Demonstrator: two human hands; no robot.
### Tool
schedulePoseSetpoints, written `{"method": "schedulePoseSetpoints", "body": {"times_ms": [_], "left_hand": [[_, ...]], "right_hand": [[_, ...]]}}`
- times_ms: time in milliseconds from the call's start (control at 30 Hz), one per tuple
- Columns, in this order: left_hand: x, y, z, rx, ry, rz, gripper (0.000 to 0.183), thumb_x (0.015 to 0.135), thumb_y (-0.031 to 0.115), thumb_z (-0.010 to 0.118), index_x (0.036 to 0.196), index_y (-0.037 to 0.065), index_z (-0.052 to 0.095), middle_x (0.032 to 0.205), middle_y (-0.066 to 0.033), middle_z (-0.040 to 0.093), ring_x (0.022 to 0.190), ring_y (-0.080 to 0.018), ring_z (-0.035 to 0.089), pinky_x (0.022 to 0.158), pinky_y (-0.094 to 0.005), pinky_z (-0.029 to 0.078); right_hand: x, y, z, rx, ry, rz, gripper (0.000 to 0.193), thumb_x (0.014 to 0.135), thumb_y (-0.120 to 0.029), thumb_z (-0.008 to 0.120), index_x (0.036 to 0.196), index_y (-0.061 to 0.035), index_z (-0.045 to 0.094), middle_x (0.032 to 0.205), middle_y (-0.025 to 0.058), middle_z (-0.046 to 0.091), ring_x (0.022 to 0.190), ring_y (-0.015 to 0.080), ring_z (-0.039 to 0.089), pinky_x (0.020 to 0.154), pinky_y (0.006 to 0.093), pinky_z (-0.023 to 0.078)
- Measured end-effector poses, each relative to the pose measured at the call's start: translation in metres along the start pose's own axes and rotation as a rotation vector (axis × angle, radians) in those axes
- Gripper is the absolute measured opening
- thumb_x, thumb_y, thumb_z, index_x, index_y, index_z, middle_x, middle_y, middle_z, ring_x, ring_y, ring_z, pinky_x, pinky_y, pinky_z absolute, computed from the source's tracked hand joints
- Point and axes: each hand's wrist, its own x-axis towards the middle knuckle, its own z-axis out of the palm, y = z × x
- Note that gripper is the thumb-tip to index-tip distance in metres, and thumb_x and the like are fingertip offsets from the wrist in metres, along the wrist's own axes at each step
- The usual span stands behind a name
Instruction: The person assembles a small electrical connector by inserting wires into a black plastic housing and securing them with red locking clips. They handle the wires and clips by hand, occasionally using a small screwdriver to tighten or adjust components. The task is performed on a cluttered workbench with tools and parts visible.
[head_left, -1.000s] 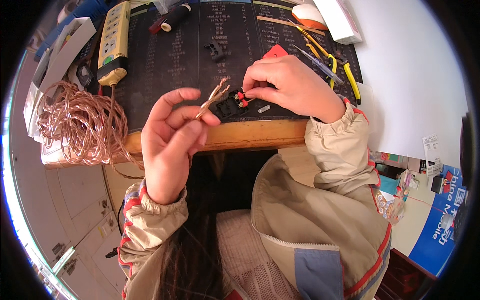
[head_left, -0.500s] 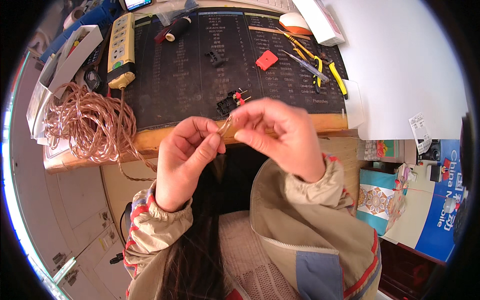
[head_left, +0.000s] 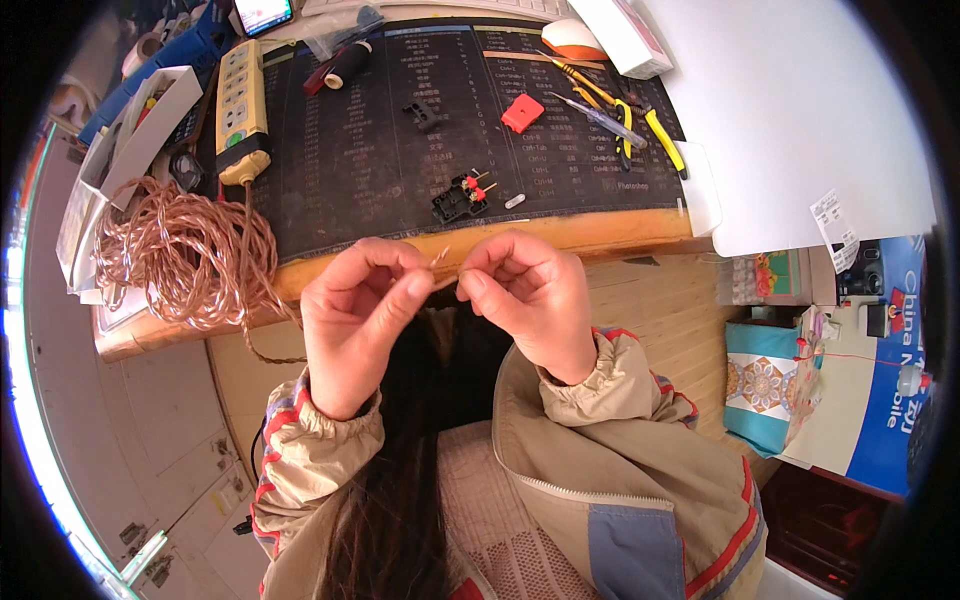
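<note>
My left hand [head_left: 355, 315] and my right hand [head_left: 530, 295] are raised close together in front of the desk's front edge, both pinching the bare end of a thin copper wire [head_left: 441, 258] between thumb and fingertips. The wire tip pokes up between the two hands. A small black plug part with red pieces [head_left: 461, 196] lies on the dark desk mat [head_left: 380, 160] just beyond my hands, untouched.
A tangled coil of copper-coloured cable [head_left: 180, 255] lies at the desk's left. A yellow power strip [head_left: 243, 110], a red block [head_left: 521, 112], yellow-handled pliers and cutters [head_left: 640, 120], and a white sheet [head_left: 800, 120] lie farther back.
My right hand left the black plug part on the mat and came to my left hand. Both hands drew back toward me and now pinch the wire end.
</note>
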Motion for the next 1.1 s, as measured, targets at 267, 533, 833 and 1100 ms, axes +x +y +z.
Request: {"method": "schedulePoseSetpoints", "body": {"times_ms": [267,533,833,1100], "left_hand": [[0.041,0.000,0.003,0.735,0.119,0.292,0.004,0.088,-0.004,0.073,0.091,-0.004,0.070,0.075,-0.0100,0.061,0.063,-0.0171,0.059,0.060,-0.0280,0.047],[0.060,-0.014,0.011,0.767,0.069,0.246,0.005,0.086,-0.005,0.071,0.091,-0.004,0.070,0.081,-0.0123,0.064,0.066,-0.0223,0.064,0.061,-0.0304,0.051],[0.066,-0.012,0.012,0.758,0.041,0.174,0.005,0.085,-0.004,0.072,0.088,-0.003,0.068,0.079,-0.0108,0.061,0.064,-0.0182,0.063,0.059,-0.0295,0.050],[0.045,0.000,0.021,0.659,0.098,0.086,0.007,0.084,-0.003,0.072,0.086,-0.002,0.065,0.078,-0.0103,0.060,0.062,-0.0165,0.059,0.057,-0.0289,0.047]], "right_hand": [[0.046,-0.028,-0.035,-0.654,0.190,-0.371,0.022,0.092,-0.004,0.077,0.113,-0.0039,0.072,0.091,0.0035,0.071,0.075,0.0075,0.064,0.066,0.0228,0.050],[0.101,-0.030,-0.077,-1.062,-0.196,-0.610,0.019,0.084,-0.005,0.078,0.102,-0.0050,0.073,0.095,0.0098,0.070,0.083,0.0303,0.068,0.070,0.0366,0.055],[0.114,-0.043,-0.073,-1.162,-0.371,-0.634,0.015,0.087,-0.004,0.075,0.102,-0.0022,0.072,0.102,0.0087,0.072,0.095,0.0306,0.068,0.083,0.0373,0.055],[0.113,-0.048,-0.073,-1.102,-0.451,-0.527,0.015,0.088,-0.003,0.074,0.103,-0.0015,0.071,0.097,0.0097,0.071,0.086,0.0289,0.069,0.075,0.0357,0.055]]}}
